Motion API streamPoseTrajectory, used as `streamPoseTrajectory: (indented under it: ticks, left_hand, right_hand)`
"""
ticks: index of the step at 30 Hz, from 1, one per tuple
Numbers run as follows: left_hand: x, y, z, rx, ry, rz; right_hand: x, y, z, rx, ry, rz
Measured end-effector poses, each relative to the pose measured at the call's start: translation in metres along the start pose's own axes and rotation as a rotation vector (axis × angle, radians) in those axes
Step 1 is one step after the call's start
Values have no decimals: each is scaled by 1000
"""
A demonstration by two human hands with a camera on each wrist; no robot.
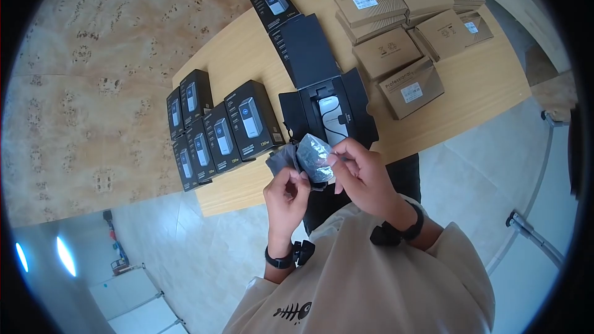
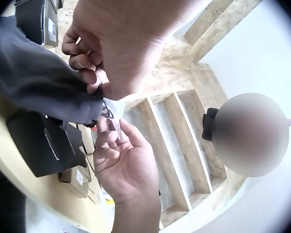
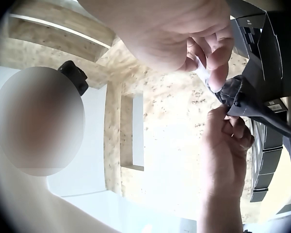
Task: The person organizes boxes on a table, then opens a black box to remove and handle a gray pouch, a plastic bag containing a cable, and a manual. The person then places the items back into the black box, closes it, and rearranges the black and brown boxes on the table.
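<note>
A dark cloth pouch [image 1: 283, 159] hangs from the left hand [image 1: 288, 201], whose thumb and fingers pinch its edge. The right hand [image 1: 365, 179] pinches a shiny clear plastic bag [image 1: 314, 158] at the pouch's mouth. In the left wrist view the pouch [image 2: 43, 77] has a dark cord at its mouth, between the left hand [image 2: 116, 43] and the right hand [image 2: 128, 170]. In the right wrist view the bag is mostly covered by the right hand [image 3: 179, 34]. Just beyond the hands lies an opened black box [image 1: 359, 108] with a white device [image 1: 333, 114] inside.
Several black boxes [image 1: 250, 117] stand at the table's left side. Two more black boxes [image 1: 275, 6] lie behind the opened one. Brown cartons [image 1: 387, 52] are stacked on the right of the wooden table [image 1: 464, 111].
</note>
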State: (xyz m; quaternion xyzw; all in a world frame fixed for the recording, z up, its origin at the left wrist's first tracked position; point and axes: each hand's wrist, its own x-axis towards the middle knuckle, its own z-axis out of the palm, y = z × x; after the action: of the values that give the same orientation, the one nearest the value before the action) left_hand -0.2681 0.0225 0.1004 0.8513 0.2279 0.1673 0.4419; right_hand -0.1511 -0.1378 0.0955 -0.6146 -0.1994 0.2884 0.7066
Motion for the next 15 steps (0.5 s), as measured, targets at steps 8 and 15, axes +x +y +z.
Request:
streamPoseTrajectory:
  ticks: [8, 15]
  left_hand:
    - [-1, 8, -4, -1, 55, 38]
    - [-6, 14, -16, 5, 130, 76]
  right_hand:
    - [-3, -5, 10, -279, 27, -156]
    - [-4, -4, 21, -467, -23, -358]
